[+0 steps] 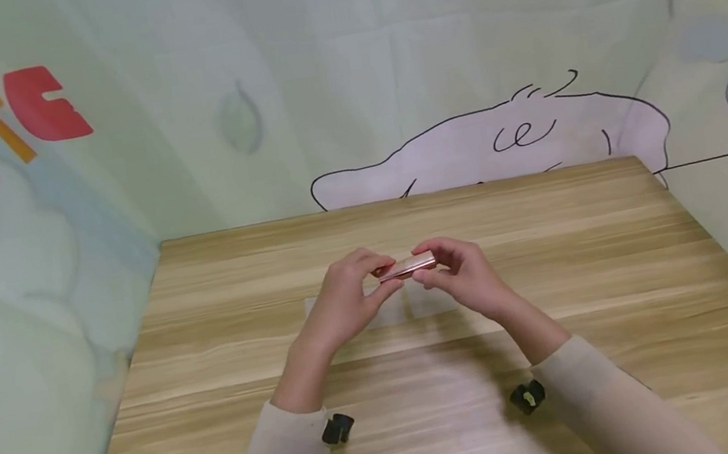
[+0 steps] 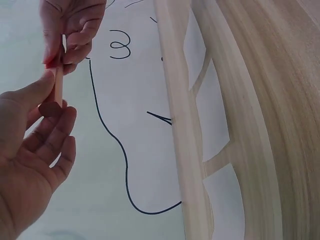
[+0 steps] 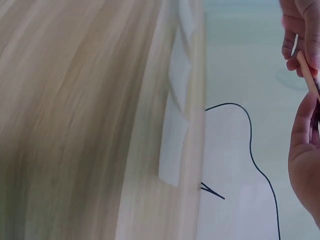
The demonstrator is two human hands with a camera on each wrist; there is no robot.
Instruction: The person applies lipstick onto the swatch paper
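Between both hands, above the table, is a slim shiny rose-gold tube (image 1: 408, 267) that looks like a lipstick. Its flat, faceted end (image 2: 50, 109) faces the left wrist camera. My left hand (image 1: 346, 301) pinches one end between thumb and fingers. The other end is pinched by my right hand (image 1: 464, 274). In the left wrist view a bit of red shows by the right thumb, too small to make out. The right wrist view catches only part of the tube (image 3: 307, 75) at its edge. Beneath the hands, white paper pieces (image 1: 388, 314) lie flat on the table.
The wood-grain table (image 1: 240, 437) ends at a printed cloth backdrop (image 1: 344, 103) behind and at both sides. A small black device (image 1: 337, 428) sits at the left cuff, and another black device (image 1: 528, 397) at the right cuff.
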